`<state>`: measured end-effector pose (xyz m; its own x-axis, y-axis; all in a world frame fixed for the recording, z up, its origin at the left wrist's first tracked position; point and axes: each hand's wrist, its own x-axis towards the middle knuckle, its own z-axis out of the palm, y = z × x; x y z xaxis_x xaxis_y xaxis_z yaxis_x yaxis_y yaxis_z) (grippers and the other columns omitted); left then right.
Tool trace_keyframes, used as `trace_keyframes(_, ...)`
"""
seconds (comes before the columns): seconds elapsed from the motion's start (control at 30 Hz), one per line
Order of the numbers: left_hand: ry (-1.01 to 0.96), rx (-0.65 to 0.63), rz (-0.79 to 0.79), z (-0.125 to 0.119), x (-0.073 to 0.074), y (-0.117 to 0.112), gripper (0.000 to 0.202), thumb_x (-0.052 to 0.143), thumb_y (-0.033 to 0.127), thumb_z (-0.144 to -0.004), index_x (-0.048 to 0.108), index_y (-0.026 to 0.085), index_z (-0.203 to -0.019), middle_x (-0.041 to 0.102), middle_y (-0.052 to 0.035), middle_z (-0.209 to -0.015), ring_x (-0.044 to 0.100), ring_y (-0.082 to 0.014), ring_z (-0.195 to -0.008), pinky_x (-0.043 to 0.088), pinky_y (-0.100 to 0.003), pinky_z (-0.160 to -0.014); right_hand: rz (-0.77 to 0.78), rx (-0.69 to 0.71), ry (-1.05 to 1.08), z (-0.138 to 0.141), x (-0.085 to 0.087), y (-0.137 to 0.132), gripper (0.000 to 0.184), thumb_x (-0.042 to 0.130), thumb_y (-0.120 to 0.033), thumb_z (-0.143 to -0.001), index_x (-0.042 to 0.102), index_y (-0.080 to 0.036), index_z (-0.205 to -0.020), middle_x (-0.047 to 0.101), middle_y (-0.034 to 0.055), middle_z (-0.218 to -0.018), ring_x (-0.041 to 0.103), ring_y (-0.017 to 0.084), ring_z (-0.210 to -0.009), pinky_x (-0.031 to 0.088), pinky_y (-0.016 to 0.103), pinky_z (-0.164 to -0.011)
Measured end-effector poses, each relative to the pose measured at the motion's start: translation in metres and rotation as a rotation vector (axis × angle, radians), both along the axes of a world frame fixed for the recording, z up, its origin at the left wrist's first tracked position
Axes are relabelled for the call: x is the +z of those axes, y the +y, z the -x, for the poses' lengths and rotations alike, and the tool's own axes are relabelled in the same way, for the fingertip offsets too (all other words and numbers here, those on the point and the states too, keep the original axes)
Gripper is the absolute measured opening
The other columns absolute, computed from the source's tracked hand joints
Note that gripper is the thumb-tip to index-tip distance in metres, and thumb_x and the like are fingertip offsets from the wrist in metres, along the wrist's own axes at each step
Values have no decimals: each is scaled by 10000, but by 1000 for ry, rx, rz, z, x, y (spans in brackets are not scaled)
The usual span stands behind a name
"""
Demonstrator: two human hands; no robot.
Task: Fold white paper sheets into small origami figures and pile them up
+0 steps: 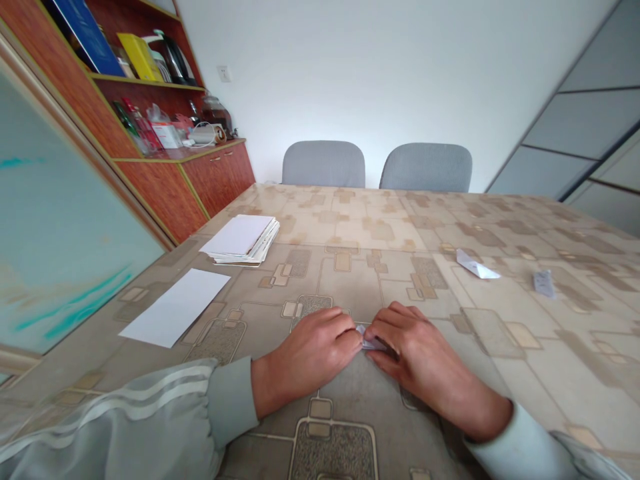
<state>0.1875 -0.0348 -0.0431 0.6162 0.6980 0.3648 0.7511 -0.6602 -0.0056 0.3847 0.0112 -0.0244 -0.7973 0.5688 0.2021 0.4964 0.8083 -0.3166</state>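
Note:
A small folded piece of paper (374, 344) lies between my two hands near the middle of the table, mostly covered by fingers. My left hand (313, 350) is closed, its fingertips pinching the paper's left end. From the other side my right hand (417, 347) grips the same paper between thumb and fingers. Off to the right rest a folded white paper strip (477, 265) and a smaller folded paper (543, 284). On the left, a blank white sheet (175, 308) lies flat in front of a stack of paper (240, 239).
The patterned table (345, 280) stretches to a white wall, with two grey chairs (324, 163) behind its far edge. A reddish wooden cabinet (195, 180) holding bottles, a kettle and boxes stands at the back left. A frosted glass panel (60, 220) borders the left side.

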Motion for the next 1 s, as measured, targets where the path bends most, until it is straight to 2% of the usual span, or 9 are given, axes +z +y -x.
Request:
trace_keyframes(0.13, -116, 21, 65, 0, 3, 1, 316, 419, 212, -1007, 636, 147, -786, 610, -34, -763, 530, -162, -718, 442, -284, -685, -102, 9, -3, 3, 2, 0, 128, 616, -151, -886, 655, -179, -767, 643, 25, -782, 547, 190, -808, 388, 338, -784)
trace_keyframes(0.27, -199, 46, 111, 1, 7, 0, 264, 498, 338, -978, 646, 141, -885, 621, -45, -806, 549, -181, -767, 453, -292, -697, -155, 10, 70, 4, 4, 0, 162, 573, -154, -911, 673, -175, -784, 638, 30, -746, 547, 190, -781, 394, 334, -763)
trace_keyframes(0.43, -451, 80, 125, 1, 7, 0, 212, 516, 247, -974, 670, 152, -864, 633, -29, -761, 568, -150, -731, 442, -255, -680, -31, -9, 216, 4, 7, -2, 174, 540, -173, -939, 663, -181, -816, 630, 23, -749, 553, 179, -773, 409, 314, -732)
trace_keyframes(0.53, -630, 81, 196, 0, 6, 0, 193, 586, 253, -936, 689, 162, -800, 625, -3, -683, 568, -128, -659, 417, -231, -617, 54, 8, 289, 2, 9, -1, 192, 545, -235, -955, 651, -187, -801, 633, 12, -728, 563, 164, -748, 421, 293, -706)
trace_keyframes(0.6, -713, 103, 271, 0, 7, 1, 192, 621, 266, -912, 704, 171, -766, 637, 10, -651, 570, -117, -617, 411, -224, -594, 55, 18, 311, 0, 10, 1, 242, 534, -293, -966, 647, -190, -779, 633, 9, -702, 568, 157, -721, 423, 279, -674)
trace_keyframes(0.77, -893, 157, 473, 1, 12, 5, 133, 663, 234, -856, 728, 167, -762, 713, -2, -689, 610, -121, -619, 445, -219, -603, 40, -49, 327, -4, 8, 4, 342, 504, -390, -971, 637, -183, -733, 616, 21, -667, 573, 150, -659, 408, 251, -581)
trace_keyframes(0.9, -993, 156, 596, 5, 12, 8, 124, 663, 227, -838, 733, 149, -772, 674, 7, -605, 573, -112, -560, 417, -200, -543, 122, -106, 338, -5, 9, 4, 332, 530, -396, -956, 634, -192, -716, 613, 2, -642, 565, 125, -582, 386, 227, -528)
trace_keyframes(1.0, -1021, 144, 635, 6, 13, 9, 149, 649, 230, -849, 720, 139, -755, 645, 12, -583, 554, -102, -549, 400, -193, -538, 213, -92, 345, -6, 12, 4, 299, 554, -368, -947, 636, -197, -715, 598, -31, -581, 551, 105, -527, 371, 212, -508)
